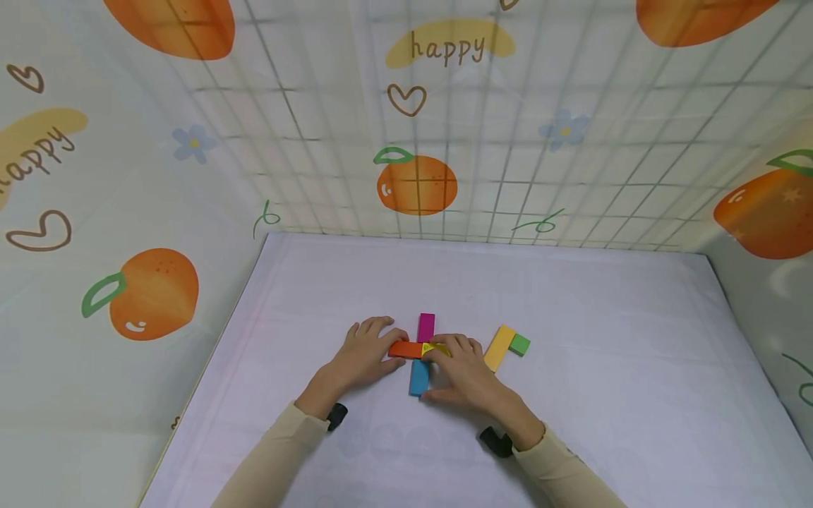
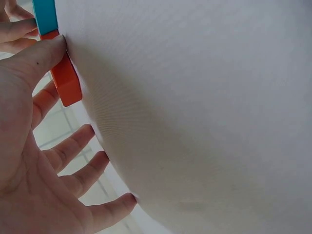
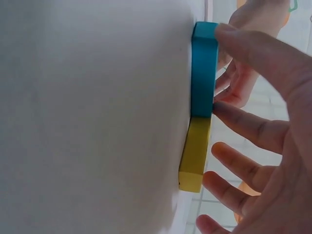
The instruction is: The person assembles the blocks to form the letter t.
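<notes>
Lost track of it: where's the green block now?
In the head view the green block lies right of both hands, touching the far end of the loose yellow bar on the table.

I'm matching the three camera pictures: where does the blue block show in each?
Head: blue block lies centre, between the two hands, pointing toward the person.
Left wrist: top left corner, above the orange block.
Right wrist: upper right, under the right hand's thumb.
Shared landmark: the white table.
</notes>
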`<control>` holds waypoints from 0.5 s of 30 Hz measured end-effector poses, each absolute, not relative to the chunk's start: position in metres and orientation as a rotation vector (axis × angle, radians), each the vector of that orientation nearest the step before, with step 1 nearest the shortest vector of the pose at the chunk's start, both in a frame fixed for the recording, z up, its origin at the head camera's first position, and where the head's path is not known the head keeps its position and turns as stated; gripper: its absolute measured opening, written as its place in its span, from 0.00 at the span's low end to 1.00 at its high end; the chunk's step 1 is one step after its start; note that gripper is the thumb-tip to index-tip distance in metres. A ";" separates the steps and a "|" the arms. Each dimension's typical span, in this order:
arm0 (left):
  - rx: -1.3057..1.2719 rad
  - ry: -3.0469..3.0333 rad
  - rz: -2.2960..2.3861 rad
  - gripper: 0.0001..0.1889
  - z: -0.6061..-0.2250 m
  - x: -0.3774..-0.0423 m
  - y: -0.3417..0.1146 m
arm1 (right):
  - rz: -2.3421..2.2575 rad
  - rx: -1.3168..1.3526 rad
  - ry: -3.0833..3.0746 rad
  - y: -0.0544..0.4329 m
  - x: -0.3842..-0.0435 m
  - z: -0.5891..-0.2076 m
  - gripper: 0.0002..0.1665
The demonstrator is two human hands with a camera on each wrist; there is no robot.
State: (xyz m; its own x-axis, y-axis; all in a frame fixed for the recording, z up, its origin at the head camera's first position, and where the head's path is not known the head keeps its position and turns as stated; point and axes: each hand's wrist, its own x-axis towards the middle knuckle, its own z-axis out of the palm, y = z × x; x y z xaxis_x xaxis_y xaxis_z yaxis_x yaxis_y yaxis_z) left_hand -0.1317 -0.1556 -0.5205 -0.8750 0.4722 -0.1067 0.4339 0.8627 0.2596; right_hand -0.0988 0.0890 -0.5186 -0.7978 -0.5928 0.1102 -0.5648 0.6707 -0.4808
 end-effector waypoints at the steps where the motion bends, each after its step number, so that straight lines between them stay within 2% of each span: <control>1: 0.702 2.869 0.346 0.24 -0.521 -0.132 -0.156 | -0.779 -0.979 2.823 0.089 -0.099 -0.518 0.35; 15: 0.684 2.866 0.332 0.24 -0.519 -0.131 -0.154 | -0.659 -1.002 2.894 0.086 -0.096 -0.519 0.38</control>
